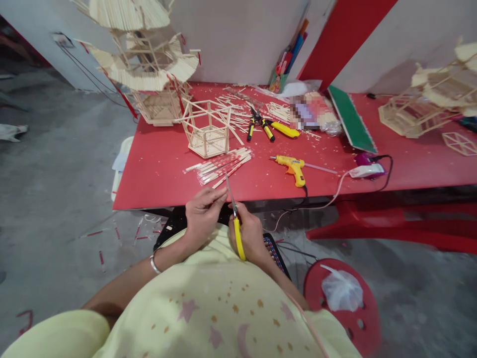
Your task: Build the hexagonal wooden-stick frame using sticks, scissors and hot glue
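Even, soft daylight; sharp centre, bowed wide-angle edges, faint shadows.

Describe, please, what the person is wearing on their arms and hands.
Both hands are bare, without gloves. The left hand has a thin silver bangle at the wrist. The right hand shows no jewellery. A short pale yellow sleeve belongs to a top printed with pink stars and moons.

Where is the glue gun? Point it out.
In the head view, the glue gun lies on the red table, right of centre, between the bundle of sticks and the white plug.
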The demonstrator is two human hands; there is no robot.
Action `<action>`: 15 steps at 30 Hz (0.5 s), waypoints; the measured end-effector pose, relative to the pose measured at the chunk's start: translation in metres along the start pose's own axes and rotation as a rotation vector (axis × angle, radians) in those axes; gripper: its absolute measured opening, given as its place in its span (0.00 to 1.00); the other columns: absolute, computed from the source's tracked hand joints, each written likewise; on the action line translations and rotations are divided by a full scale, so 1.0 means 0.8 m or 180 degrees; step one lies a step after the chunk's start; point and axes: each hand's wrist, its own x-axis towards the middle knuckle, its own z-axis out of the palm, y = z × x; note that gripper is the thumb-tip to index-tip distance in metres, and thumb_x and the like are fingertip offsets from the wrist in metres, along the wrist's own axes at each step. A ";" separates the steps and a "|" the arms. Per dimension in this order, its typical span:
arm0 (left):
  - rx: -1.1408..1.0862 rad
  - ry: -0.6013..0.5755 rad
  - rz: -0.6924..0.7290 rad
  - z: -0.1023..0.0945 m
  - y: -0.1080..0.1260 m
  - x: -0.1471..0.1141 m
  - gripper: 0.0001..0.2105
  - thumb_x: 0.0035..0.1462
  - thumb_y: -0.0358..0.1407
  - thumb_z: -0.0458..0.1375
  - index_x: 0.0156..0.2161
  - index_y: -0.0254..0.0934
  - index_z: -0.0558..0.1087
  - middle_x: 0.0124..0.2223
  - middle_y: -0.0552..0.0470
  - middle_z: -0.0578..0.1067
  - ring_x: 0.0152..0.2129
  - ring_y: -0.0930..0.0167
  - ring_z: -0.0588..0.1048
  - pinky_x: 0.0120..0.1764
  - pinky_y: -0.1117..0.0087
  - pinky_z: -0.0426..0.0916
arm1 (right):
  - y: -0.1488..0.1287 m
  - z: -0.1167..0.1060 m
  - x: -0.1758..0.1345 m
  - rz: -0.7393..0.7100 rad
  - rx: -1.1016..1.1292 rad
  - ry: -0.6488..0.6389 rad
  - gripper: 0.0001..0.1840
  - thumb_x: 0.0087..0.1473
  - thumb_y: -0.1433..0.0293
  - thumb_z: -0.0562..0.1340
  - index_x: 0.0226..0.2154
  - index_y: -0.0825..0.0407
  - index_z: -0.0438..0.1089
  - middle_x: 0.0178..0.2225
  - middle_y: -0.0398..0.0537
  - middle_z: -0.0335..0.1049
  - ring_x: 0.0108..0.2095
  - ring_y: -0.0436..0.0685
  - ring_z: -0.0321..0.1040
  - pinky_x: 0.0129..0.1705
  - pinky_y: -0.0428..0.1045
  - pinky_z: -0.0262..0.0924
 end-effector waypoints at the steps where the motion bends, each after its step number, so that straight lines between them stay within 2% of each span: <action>1: 0.0021 0.0029 0.0080 0.000 -0.001 0.001 0.06 0.56 0.33 0.69 0.39 0.42 0.87 0.29 0.53 0.77 0.24 0.76 0.71 0.29 0.75 0.68 | 0.001 0.000 0.001 -0.0033 0.0001 0.0039 0.20 0.60 0.70 0.58 0.55 0.48 0.70 0.35 0.45 0.77 0.31 0.55 0.73 0.38 0.47 0.63; 4: 0.0067 0.0088 0.0239 -0.001 -0.005 0.002 0.06 0.56 0.35 0.70 0.39 0.41 0.87 0.28 0.53 0.77 0.23 0.77 0.70 0.27 0.75 0.66 | 0.004 0.002 0.003 -0.0122 -0.0048 0.0155 0.19 0.60 0.71 0.58 0.53 0.50 0.72 0.32 0.46 0.76 0.30 0.55 0.73 0.37 0.46 0.62; 11: 0.0024 0.0074 0.0165 0.000 -0.007 0.001 0.05 0.57 0.34 0.70 0.39 0.41 0.87 0.27 0.54 0.76 0.22 0.77 0.70 0.26 0.76 0.65 | 0.001 -0.001 0.004 -0.0158 -0.0062 0.0130 0.21 0.60 0.71 0.57 0.55 0.51 0.70 0.33 0.46 0.76 0.30 0.55 0.73 0.37 0.46 0.63; 15: -0.0008 0.0020 0.0428 0.004 0.003 0.000 0.04 0.57 0.32 0.69 0.38 0.40 0.87 0.29 0.52 0.78 0.25 0.75 0.73 0.28 0.75 0.67 | -0.014 -0.015 0.012 -0.0215 -0.0333 0.0158 0.23 0.60 0.68 0.58 0.57 0.50 0.69 0.40 0.50 0.78 0.38 0.58 0.75 0.40 0.47 0.64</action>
